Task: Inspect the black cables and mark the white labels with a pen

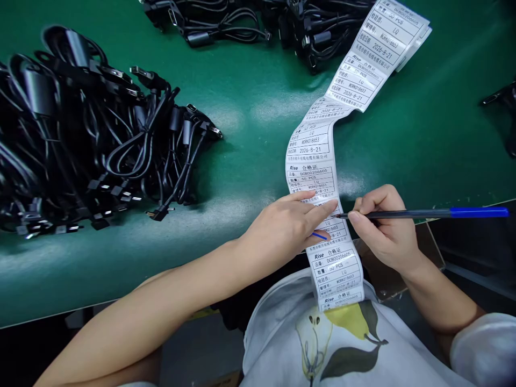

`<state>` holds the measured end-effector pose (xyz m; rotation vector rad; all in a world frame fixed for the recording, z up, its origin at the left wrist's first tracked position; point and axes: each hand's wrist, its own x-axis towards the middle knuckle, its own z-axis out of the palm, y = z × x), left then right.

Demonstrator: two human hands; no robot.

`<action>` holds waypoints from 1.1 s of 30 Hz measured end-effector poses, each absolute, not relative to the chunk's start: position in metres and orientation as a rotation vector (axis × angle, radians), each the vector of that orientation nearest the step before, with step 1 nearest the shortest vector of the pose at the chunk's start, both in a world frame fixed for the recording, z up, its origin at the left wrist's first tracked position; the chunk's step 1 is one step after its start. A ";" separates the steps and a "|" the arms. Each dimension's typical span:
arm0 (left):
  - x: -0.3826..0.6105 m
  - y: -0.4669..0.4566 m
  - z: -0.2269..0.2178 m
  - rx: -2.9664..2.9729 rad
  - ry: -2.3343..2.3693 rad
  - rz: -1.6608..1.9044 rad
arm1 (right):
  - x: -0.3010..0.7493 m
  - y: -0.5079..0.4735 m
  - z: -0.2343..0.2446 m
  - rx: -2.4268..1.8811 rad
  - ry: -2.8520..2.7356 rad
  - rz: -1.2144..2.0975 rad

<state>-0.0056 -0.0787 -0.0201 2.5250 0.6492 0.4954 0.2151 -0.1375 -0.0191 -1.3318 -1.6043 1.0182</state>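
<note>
Label strip (312, 156), printed, lies curling across the green table (242, 70), its near end running off the table edge toward the person's chest. Left hand (286, 228) spread, fingers pressing the strip flat; right hand (382, 228) pinches a blue-capped pen (423, 214), tip at the strip. Risk: strip slipping under light pressure, pen stroke straying across printed fields. Black cable bundle (92, 134) lies left.
</note>
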 end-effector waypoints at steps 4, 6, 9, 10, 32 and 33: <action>-0.006 -0.079 -0.021 2.519 0.642 0.504 | 0.216 -0.137 -0.019 -1.336 -1.595 1.012; -0.006 -0.079 -0.022 2.517 0.639 0.509 | 0.217 -0.137 -0.019 -1.341 -1.592 1.005; -0.006 -0.079 -0.022 2.514 0.659 0.475 | 0.217 -0.137 -0.019 -1.358 -1.600 0.979; -0.006 -0.079 -0.022 2.515 0.665 0.469 | 0.217 -0.137 -0.020 -1.359 -1.607 0.977; -0.006 -0.079 -0.020 2.526 0.659 0.450 | 0.220 -0.136 -0.023 -1.350 -1.533 0.965; -0.007 -0.080 -0.020 2.524 0.657 0.448 | 0.220 -0.136 -0.023 -1.338 -1.499 0.926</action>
